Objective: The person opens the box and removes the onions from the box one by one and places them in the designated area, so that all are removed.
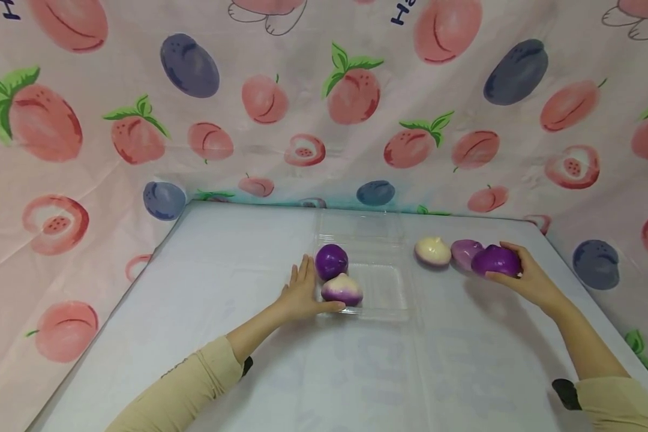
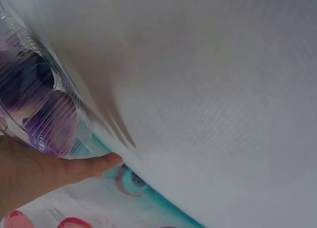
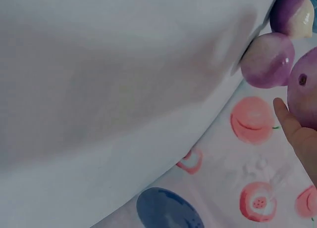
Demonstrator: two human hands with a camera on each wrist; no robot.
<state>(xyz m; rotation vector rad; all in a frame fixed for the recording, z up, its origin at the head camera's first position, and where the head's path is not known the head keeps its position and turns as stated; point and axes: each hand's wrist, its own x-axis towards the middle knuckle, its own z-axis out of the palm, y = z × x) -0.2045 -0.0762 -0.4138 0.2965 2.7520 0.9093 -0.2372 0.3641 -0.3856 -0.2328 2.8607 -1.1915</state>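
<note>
A dark purple onion (image 1: 495,261) is held in my right hand (image 1: 530,282), between the thumb and the fingers. Close to its left sit a pale purple onion (image 1: 466,253) and a cream-topped onion (image 1: 432,252). In the right wrist view the held onion (image 3: 306,97) is cut off by the frame edge. My left hand (image 1: 300,298) touches the left side of a clear plastic box (image 1: 408,294), fingers straight and thumb along the front rim. Inside the box's left half, a deep purple onion (image 1: 332,261) lies behind a white-and-purple onion (image 1: 342,291).
The box's transparent lid (image 1: 360,225) is folded back behind it. A white-covered table (image 1: 237,258) carries everything. Fruit-print cloth (image 1: 302,66) hangs along the back and sides, meeting the table at its edges.
</note>
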